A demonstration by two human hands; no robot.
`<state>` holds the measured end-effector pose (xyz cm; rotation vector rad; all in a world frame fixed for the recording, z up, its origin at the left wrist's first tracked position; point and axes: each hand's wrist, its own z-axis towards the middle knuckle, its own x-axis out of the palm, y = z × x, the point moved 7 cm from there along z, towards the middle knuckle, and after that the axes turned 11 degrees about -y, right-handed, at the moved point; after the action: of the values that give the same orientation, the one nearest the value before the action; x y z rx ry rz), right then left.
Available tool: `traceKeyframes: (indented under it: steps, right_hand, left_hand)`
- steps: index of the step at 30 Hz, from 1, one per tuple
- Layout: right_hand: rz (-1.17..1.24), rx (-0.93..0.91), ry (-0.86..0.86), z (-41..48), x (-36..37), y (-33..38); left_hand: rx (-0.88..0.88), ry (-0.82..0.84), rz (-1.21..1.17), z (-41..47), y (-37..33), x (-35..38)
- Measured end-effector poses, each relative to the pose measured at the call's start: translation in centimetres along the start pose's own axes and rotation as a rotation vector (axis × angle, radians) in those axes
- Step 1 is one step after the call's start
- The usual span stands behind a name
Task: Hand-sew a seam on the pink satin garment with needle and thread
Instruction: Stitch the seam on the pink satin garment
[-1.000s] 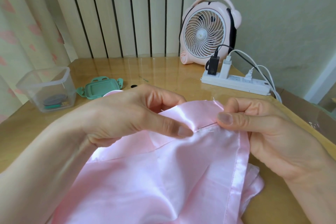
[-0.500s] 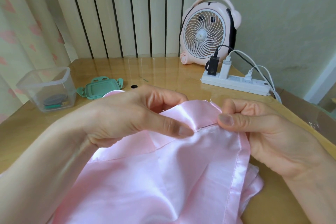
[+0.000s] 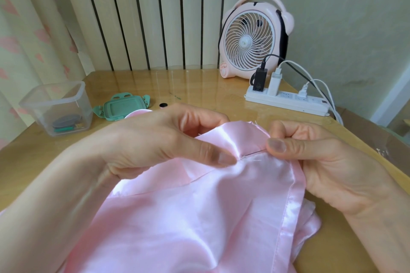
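The pink satin garment [image 3: 199, 213] lies bunched on the wooden table in front of me. My left hand [image 3: 164, 139] pinches a fold of the satin between thumb and fingers, its thumb tip pressed at the seam. My right hand [image 3: 317, 157] pinches the fabric edge and the needle [image 3: 254, 153], a thin silver shaft lying along the seam between the two thumbs. A short bit of white thread shows just below the needle. The needle's tip is hidden under the left thumb.
A clear plastic box [image 3: 57, 106] with sewing bits stands at the left, its green lid [image 3: 123, 107] and a small black button [image 3: 163, 105] beside it. A pink desk fan [image 3: 255, 37] and a white power strip [image 3: 286, 101] with cables occupy the back right.
Both hands have hardly moved. The right thumb has edged a little closer to the left thumb along the seam, and more of the needle shaft shows between them.
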<state>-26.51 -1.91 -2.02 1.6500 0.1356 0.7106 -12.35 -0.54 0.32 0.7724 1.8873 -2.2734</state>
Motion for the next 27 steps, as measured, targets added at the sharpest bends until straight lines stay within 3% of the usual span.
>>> traceKeyframes:
  steps: [15,27]
  right_hand:
    - [0.002,-0.006,-0.005,0.08,-0.05,0.04]
    - [-0.096,-0.081,-0.114,-0.25,0.12,0.42]
  left_hand:
    - [-0.017,0.021,0.012,-0.04,0.16,0.05]
    - [-0.011,0.013,0.075,-0.15,-0.25,0.48]
